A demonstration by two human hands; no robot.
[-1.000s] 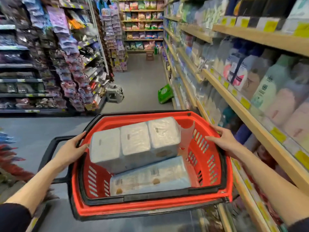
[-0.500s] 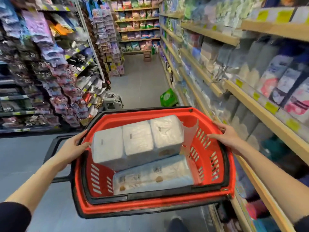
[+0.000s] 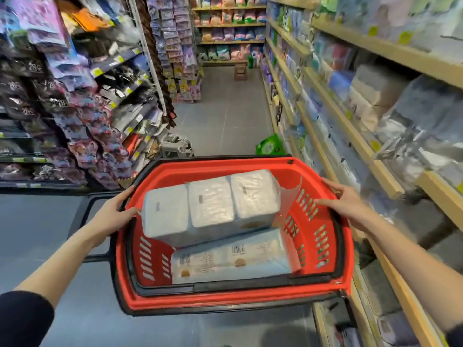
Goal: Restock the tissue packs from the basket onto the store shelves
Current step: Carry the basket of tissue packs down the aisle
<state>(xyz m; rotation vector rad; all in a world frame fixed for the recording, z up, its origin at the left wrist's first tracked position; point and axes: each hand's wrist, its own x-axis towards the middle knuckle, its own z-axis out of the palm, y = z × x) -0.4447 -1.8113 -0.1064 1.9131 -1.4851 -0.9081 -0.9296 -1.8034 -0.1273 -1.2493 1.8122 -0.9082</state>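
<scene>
Right of basket [image 3: 235, 300], shelves [image 3: 360, 128] now show tissue stock [image 3: 370, 96]: restock spot near; L hand [image 3: 114, 214], R hand [image 3: 348, 206] fingers curled on rims.

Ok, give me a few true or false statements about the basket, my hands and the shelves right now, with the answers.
1. The left hand and the right hand both grip the rim of the red basket. True.
2. The red basket holds nothing. False: an upper tissue pack lies tilted across a lower tissue pack inside it.
3. The wooden shelves run along the person's right side. True.
4. The green pack lies inside the basket. False: it sits on the floor ahead, close to the shelves.
</scene>
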